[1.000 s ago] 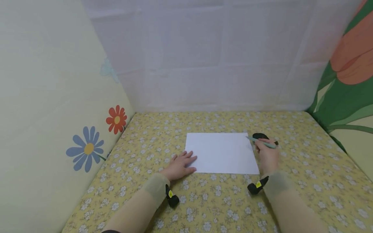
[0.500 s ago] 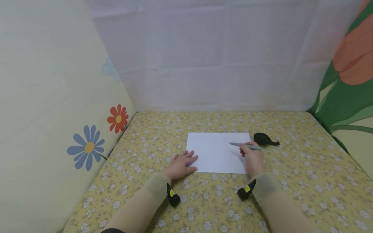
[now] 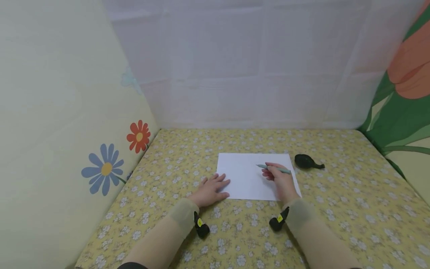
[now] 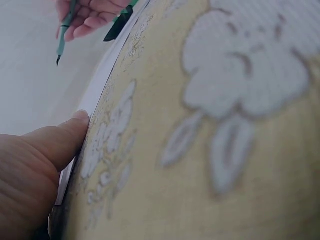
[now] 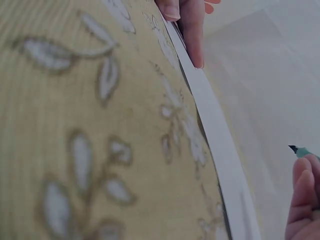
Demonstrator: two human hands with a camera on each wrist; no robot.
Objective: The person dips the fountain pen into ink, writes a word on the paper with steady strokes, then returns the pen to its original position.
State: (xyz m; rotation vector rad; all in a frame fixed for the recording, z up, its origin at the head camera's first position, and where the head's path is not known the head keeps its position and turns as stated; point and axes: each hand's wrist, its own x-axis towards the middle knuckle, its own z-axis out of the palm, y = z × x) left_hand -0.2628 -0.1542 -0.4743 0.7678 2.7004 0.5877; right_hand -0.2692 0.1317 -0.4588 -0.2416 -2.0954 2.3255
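Observation:
A white sheet of paper point(image 3: 242, 183) lies on the flowered cloth. My left hand point(image 3: 209, 190) rests flat at its left edge, fingers spread; in the left wrist view its thumb point(image 4: 60, 137) presses down by the paper's border. Over the right half of the sheet, my right hand point(image 3: 280, 181) pinches a slim teal pen point(image 3: 283, 170) between thumb and fingers. The pen's dark pointed tip point(image 4: 58, 61) aims leftward over the paper, and both wrist views show it raised above the sheet. No marks show on the paper.
A dark green rounded thing with a narrow curved neck point(image 3: 304, 161) lies right of the paper. The yellow flowered tablecloth point(image 3: 188, 149) reaches back to a pale hanging sheet point(image 3: 215, 74). Printed flower panels stand at both sides.
My right hand has carried the pen left, from the paper's far right corner to over its right half, uncovering the dark green thing. My left hand has stayed on the paper's left edge.

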